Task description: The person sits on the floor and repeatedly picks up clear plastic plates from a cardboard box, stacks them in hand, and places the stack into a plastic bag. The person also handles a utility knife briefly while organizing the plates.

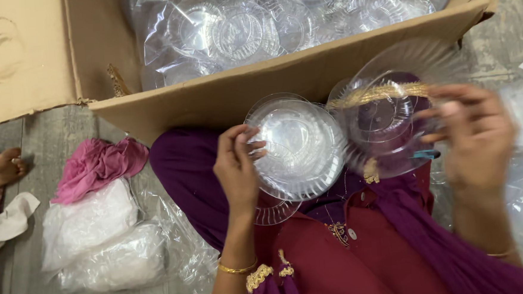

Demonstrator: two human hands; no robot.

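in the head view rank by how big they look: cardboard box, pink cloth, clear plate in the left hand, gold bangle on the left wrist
1. cardboard box, largest by far
2. clear plate held by the left hand, and pink cloth: they look about alike, and the plate is nearer the camera, so unranked
3. gold bangle, smallest

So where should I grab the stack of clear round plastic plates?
Pinch the stack of clear round plastic plates at its ribbed rim, from the side, as the left hand does. The stack is tilted on edge, so the thin rim offers the easiest grip; the smooth centre probably would not.
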